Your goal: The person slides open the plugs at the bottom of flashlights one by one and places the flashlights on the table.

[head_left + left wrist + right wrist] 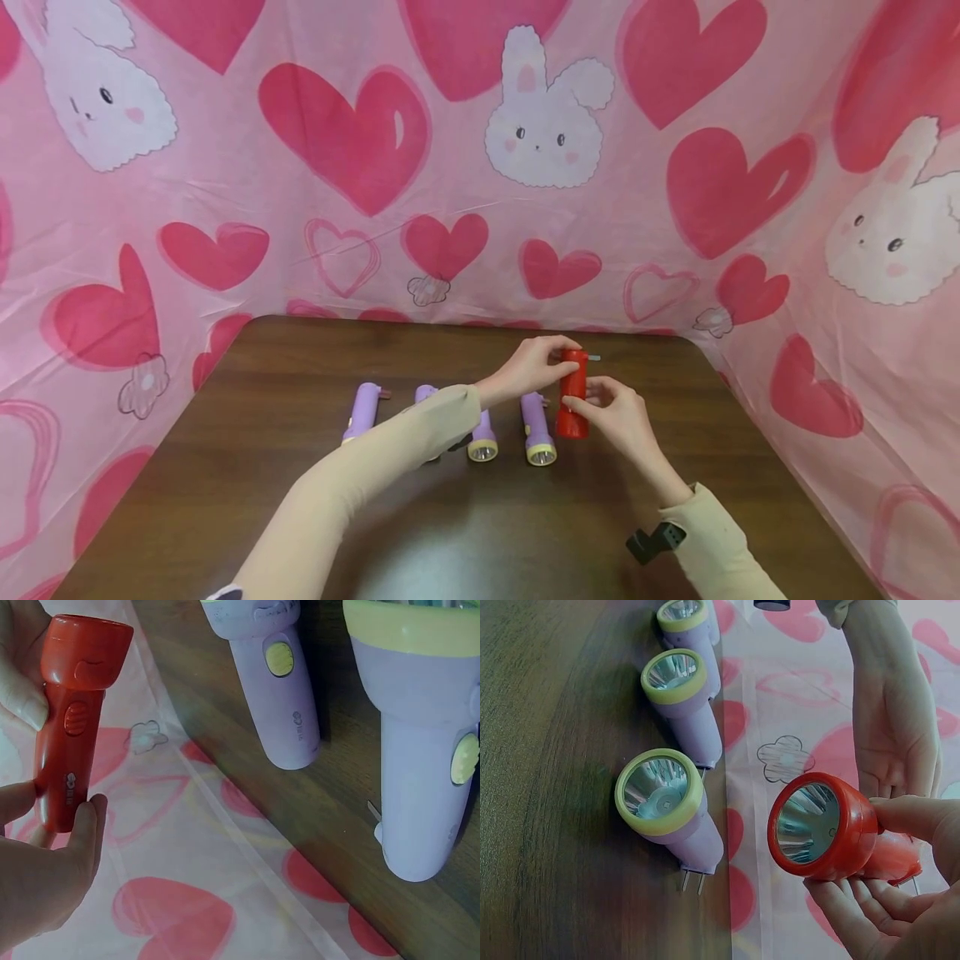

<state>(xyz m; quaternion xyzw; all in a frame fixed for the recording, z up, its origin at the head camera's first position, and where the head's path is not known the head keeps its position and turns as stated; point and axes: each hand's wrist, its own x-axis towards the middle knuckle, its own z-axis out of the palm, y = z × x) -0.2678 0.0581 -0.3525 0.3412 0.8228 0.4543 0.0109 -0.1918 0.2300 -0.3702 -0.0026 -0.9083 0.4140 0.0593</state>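
Note:
A red flashlight (574,379) is held above the table by both hands, its lamp end down toward me. My left hand (531,368) grips the tail end, beside the metal prongs that stick out there. Lower down, near the flashlight's head, my right hand (618,415) holds it between thumb and fingers. In the right wrist view, the red flashlight (866,847) shows its round reflector, with the prongs partly visible behind. A raised switch marks the red body (64,765) in the left wrist view. The nearest purple flashlight (536,421) lies just left of it.
Several purple flashlights with yellow rims lie in a row on the brown table (480,533), lamp ends toward me. One (363,408) is leftmost; my left sleeve (390,450) partly covers others. A pink cloth (465,183) with hearts and rabbits hangs around the table.

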